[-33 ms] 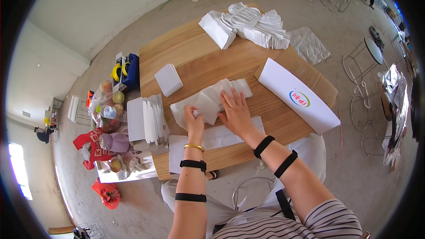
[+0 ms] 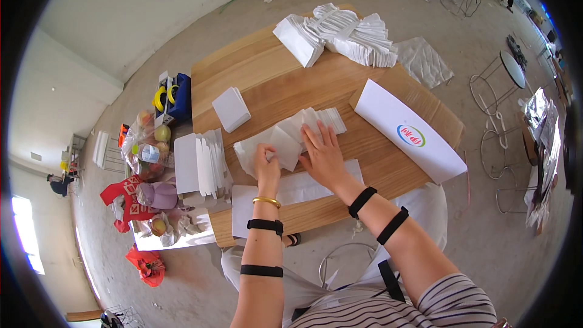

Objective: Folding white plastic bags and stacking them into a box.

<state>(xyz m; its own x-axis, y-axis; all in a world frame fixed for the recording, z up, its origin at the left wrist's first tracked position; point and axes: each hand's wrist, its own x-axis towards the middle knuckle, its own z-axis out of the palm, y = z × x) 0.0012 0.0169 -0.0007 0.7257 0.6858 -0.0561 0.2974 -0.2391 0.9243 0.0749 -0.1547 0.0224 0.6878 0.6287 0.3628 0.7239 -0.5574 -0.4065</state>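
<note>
A fanned row of thin, slightly see-through white paper sheets [image 2: 285,141] lies across the middle of the wooden table. At its near left part, my left hand [image 2: 266,167] is closed, with fingers curled and thumb pinching a sheet's edge. My right hand [image 2: 323,153] rests flat on the row's right part, its fingers stretched and spread. Close to me, under my wrists, lies a long white paper strip [image 2: 316,181], with a white card [image 2: 243,206] at its left end. What lies beneath my palms is hidden.
Bundled white papers [image 2: 358,36] sit at the far edge; a small card stack [image 2: 231,109] and standing folded cards [image 2: 206,164] lie left. A printed white sheet [image 2: 407,133] covers cardboard at right. Beyond the left edge are a blue tape dispenser [image 2: 175,100] and bagged fruit [image 2: 149,140].
</note>
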